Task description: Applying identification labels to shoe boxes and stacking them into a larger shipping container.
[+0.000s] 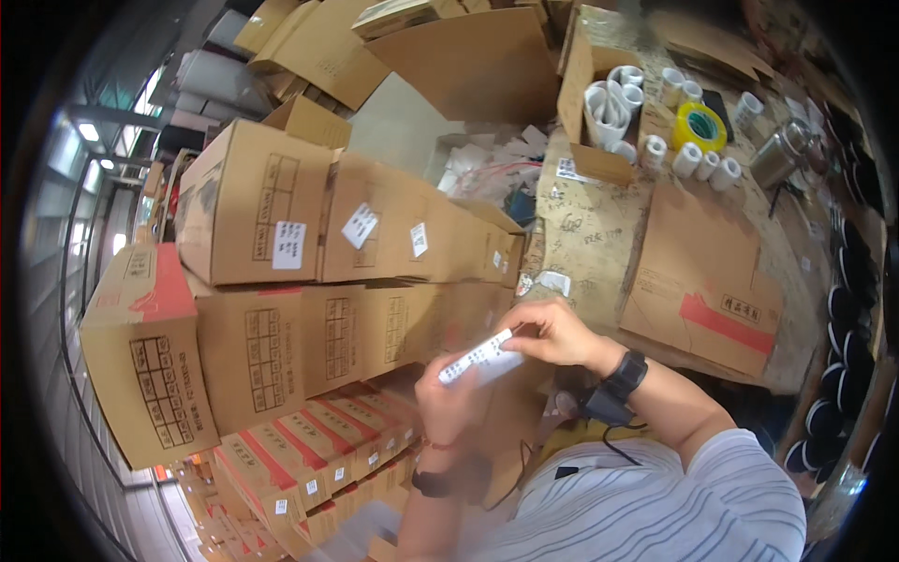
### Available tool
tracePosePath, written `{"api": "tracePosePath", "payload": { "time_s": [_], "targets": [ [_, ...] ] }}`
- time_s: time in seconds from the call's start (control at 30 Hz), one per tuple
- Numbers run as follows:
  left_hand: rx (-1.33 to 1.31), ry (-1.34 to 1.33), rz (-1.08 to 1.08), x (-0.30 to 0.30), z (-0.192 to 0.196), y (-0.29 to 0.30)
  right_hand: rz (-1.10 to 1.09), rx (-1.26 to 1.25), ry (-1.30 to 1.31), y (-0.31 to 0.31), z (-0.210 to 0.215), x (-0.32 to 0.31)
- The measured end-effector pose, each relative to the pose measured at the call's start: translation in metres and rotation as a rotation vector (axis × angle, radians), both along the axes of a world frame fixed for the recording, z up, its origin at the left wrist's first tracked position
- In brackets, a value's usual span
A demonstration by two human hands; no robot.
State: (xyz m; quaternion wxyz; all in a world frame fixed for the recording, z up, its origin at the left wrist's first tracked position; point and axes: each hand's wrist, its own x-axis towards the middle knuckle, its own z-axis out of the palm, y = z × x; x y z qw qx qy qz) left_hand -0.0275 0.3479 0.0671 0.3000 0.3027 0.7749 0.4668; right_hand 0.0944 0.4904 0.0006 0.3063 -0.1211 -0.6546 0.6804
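While both hands meet at the lower middle of the head view, the left hand grips the lower end of a white strip of printed labels, fingers curled shut around it; a dark band sits on that wrist. Right hand: fingers pinched closed on the upper end of the same strip, thumb and forefinger at its top edge; black wristwatch on the wrist, with a small black device and cable just beneath it. Label strip: held tilted, clear of any surface, in front of the carton stack.

Stacked cardboard cartons: brown, several tiers, filling the left and centre; white stickers on the upper tier, printed grids on the sides, red bands on the lower rows. Flattened cardboard sheets: leaning at the top of the view. Table: covered in scribbled brown cardboard, to the right of the stack. On it: an open box holding white rolls, further white label rolls just beside it, a yellow tape roll among them, a metal canister near the right edge, and a flat carton with a red stripe lying nearer the person. Striped shirt: lower right
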Motion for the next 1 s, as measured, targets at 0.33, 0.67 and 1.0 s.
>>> {"api": "tracePosePath", "payload": {
  "time_s": [0.33,0.67,1.0],
  "targets": [
    [-0.076,0.106,-0.088,-0.005,-0.019,-0.016,-0.055,0.196,-0.102,-0.016,-0.013,0.008],
    [-0.094,0.128,0.095,-0.015,-0.053,-0.012,-0.379,0.376,-0.092,-0.016,-0.005,0.01],
    [-0.082,0.06,0.155,-0.013,-0.078,-0.013,-0.295,0.673,-0.006,-0.013,-0.027,0.015]
  ]
}}
